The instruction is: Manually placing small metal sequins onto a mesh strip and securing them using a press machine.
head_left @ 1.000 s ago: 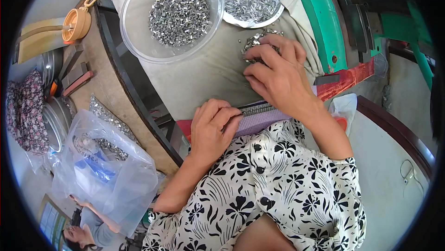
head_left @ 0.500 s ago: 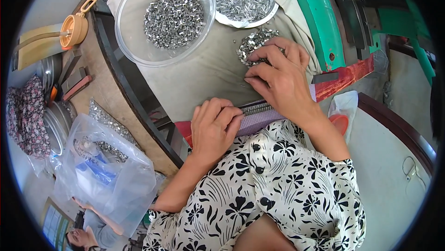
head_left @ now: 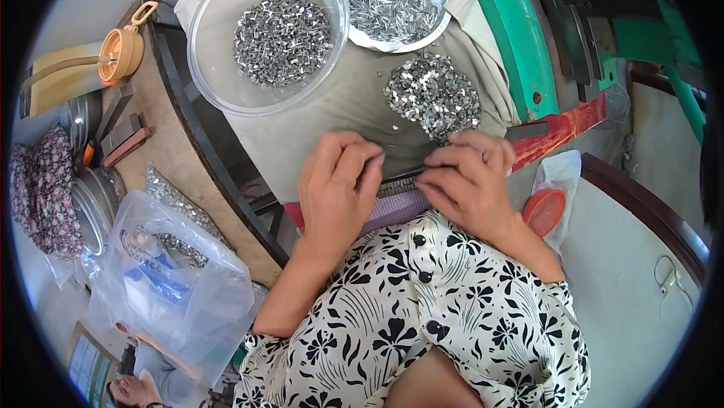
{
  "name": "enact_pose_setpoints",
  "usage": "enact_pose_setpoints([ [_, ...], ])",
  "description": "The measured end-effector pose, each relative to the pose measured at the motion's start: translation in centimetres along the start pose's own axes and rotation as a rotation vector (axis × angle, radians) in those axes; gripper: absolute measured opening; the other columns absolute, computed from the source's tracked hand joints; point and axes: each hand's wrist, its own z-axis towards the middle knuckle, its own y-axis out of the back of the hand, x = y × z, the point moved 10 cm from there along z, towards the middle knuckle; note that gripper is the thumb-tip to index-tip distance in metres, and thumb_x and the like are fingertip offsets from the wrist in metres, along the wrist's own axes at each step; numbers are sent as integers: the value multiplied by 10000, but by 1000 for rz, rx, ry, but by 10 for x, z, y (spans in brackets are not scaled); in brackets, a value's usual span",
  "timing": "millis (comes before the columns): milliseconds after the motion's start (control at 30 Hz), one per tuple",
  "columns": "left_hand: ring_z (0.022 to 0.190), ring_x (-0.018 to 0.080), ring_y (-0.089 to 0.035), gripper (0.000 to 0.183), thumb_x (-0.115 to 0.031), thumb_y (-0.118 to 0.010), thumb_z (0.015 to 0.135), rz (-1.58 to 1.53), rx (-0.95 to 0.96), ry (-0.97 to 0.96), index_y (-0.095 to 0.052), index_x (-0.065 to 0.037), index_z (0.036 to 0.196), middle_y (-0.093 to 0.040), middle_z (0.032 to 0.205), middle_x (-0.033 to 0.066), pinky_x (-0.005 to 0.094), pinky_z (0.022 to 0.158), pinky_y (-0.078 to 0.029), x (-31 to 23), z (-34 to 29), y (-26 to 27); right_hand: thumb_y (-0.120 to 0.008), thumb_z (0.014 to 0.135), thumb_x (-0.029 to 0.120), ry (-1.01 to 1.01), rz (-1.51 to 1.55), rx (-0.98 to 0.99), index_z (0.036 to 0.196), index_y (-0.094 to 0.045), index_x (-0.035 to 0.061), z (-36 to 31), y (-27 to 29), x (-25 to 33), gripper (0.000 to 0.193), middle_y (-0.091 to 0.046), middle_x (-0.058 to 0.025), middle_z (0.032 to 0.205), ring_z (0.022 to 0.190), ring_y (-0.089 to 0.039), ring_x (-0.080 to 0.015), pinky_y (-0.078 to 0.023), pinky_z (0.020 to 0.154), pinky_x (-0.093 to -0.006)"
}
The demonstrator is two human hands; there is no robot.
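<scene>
Right grip point(head_left: 471, 184) beside ribbed strip point(head_left: 397, 186), metal-piece pile point(head_left: 434, 96) just beyond.

On the cloth point(head_left: 302, 153), the tub point(head_left: 213, 65) of bits point(head_left: 283, 40) stands back left, the bowl point(head_left: 386, 47) of pins point(head_left: 392, 2) just right of it. The pile point(head_left: 434, 95) lies before the bowl. Nearer still, the rack point(head_left: 397, 187) shows between the left grip point(head_left: 338, 185) and right grip point(head_left: 471, 182). Left of the cloth, blocks point(head_left: 127, 145) lie on the side tabletop point(head_left: 175, 136); right, the machine point(head_left: 514, 38) stands beyond the pile.
</scene>
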Motion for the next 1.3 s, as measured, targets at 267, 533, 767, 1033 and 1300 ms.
enact_pose_setpoints([
  [267, 798, 258, -626, 130, -38, -744, 790, 138, 74, -78, -702, -48, 913, -609, 919, 77, 366, 680, -497, -10, 29, -20, -826, 665, 197, -101, 46, 49, 868, -761, 197, -8, -2, -17, 213, -648, 43, 1034, 1092, -539, -257, -347, 938, -398],
  [533, 809, 275, -615, 91, -65, -729, 774, 114, 92, 2, -670, -51, 842, -589, 874, 69, 396, 711, -487, -4, 32, -21, -789, 694, 129, -16, -58, -38, 894, -739, 163, 43, -4, -23, 209, -647, 24, 1056, 1119, -540, -261, -328, 960, -407],
  [767, 807, 275, -608, 108, -55, -736, 763, 159, 85, 53, -667, -49, 846, -585, 871, 66, 397, 711, -483, 3, 19, -4, -781, 690, 129, 100, -292, 45, 820, -679, 134, 59, -23, -3, 165, -623, 35, 1019, 1152, -530, -238, -327, 973, -429],
  [1033, 828, 278, -604, 127, -78, -753, 770, 154, 93, 73, -657, -49, 848, -586, 881, 71, 398, 701, -484, 12, 18, -8, -779, 706, 142, 9, 38, 91, 840, -707, 125, 58, -23, -18, 153, -630, 33, 1019, 1144, -522, -265, -328, 979, -460],
  [1300, 771, 256, -598, 114, -39, -748, 776, 56, 52, 88, -659, -28, 847, -587, 852, 83, 360, 675, -480, 14, 10, 1, -777, 731, 155, 46, -23, 120, 841, -701, 135, 53, -19, -22, 135, -626, 28, 1059, 1145, -512, -276, -342, 972, -438],
])
